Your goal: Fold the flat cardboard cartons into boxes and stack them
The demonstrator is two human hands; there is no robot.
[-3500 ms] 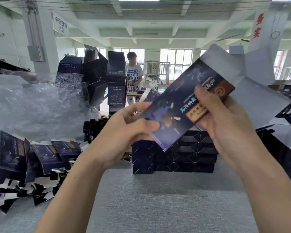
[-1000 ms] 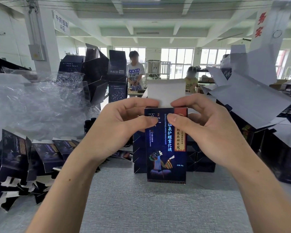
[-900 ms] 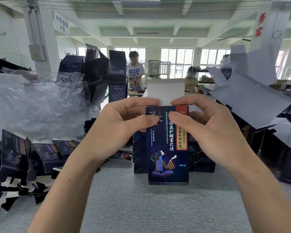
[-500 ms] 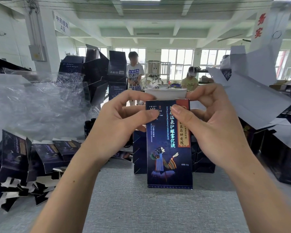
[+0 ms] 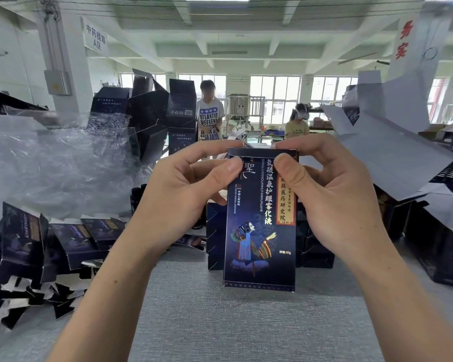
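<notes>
A dark blue printed carton (image 5: 259,239), formed into a box, stands upright above the grey table (image 5: 233,322). My left hand (image 5: 186,197) grips its upper left corner, thumb on the front and forefinger over the top. My right hand (image 5: 335,197) grips the upper right corner the same way. The top flap lies folded down under my fingertips. Behind the box, a stack of folded dark boxes (image 5: 314,246) sits on the table, mostly hidden.
Flat and half-opened cartons (image 5: 37,252) pile up at the left under crumpled clear plastic wrap (image 5: 55,163). Grey-backed open cartons (image 5: 392,152) lean at the right over dark boxes (image 5: 439,246). Two people (image 5: 209,118) stand at benches far behind.
The carton went from tilted in the air to upright. Its white top flap, standing up a second ago, has been folded down and closed under my fingers.
</notes>
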